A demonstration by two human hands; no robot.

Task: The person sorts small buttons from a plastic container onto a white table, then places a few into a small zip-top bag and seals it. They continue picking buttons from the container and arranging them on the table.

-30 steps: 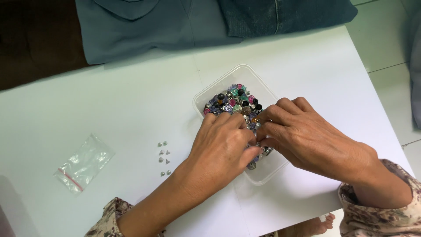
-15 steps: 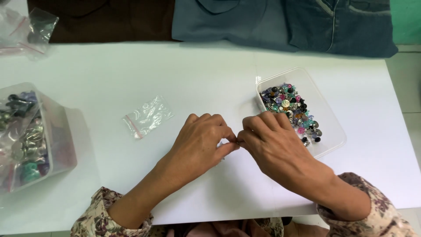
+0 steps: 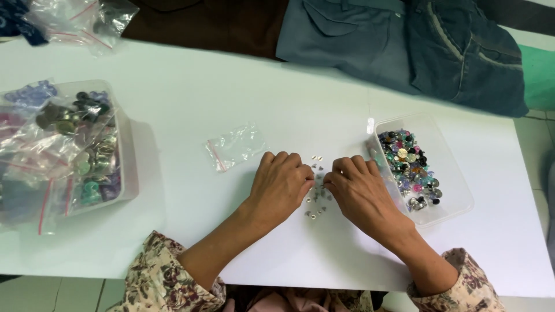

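Hands rest palm-down on the white surface (image 3: 173, 104), knuckles toward the far edge: the left hand (image 3: 281, 186) and the right hand (image 3: 359, 193) sit side by side, fingertips curled inward and nearly meeting over a loose cluster of tiny silvery metal studs (image 3: 317, 199). That cluster runs as a short strip whose long axis points away from the person, from just below the fingertips to just past them. Whether either hand pinches a stud cannot be told; the fingers are bent but hide their tips. Just right of the right hand stands a clear rectangular plastic tub of mixed coloured buttons and beads (image 3: 422, 173), tilted slightly clockwise. A small empty clear zip bag with a red seal strip (image 3: 236, 146) lies near the left hand. Well apart on the left sits a larger clear plastic container packed with bagged buttons (image 3: 69, 150). Folded grey and denim garments (image 3: 404, 46) lie along the far edge.
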